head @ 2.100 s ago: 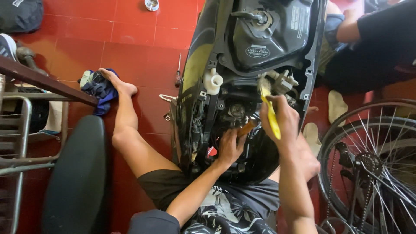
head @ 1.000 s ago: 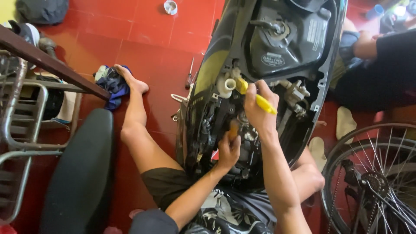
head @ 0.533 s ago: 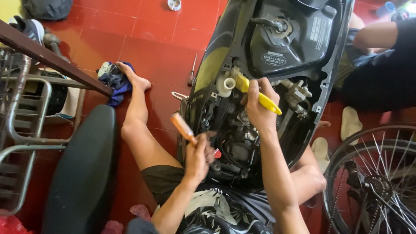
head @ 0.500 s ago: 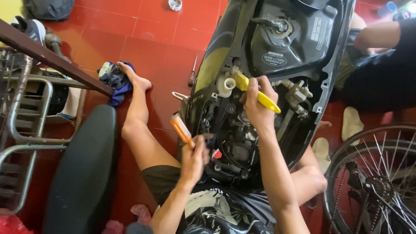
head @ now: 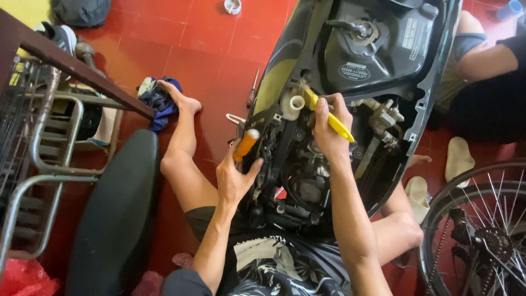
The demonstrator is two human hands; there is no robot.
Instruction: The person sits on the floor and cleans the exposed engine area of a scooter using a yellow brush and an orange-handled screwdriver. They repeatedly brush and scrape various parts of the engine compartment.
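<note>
Gripping tools: left hand point(head: 233, 178) fingers around orange-handled screwdriver point(head: 245, 144), right hand point(head: 329, 129) fingers around yellow-handled tool point(head: 329, 116).

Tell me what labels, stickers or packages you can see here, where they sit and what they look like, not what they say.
Round label: on the black tank cover, above the right hand; oval, black with pale print.
Rectangular sticker: upper right of the same cover; small, upright, white with dark print.
No packages or screens show near the left hand.
</note>
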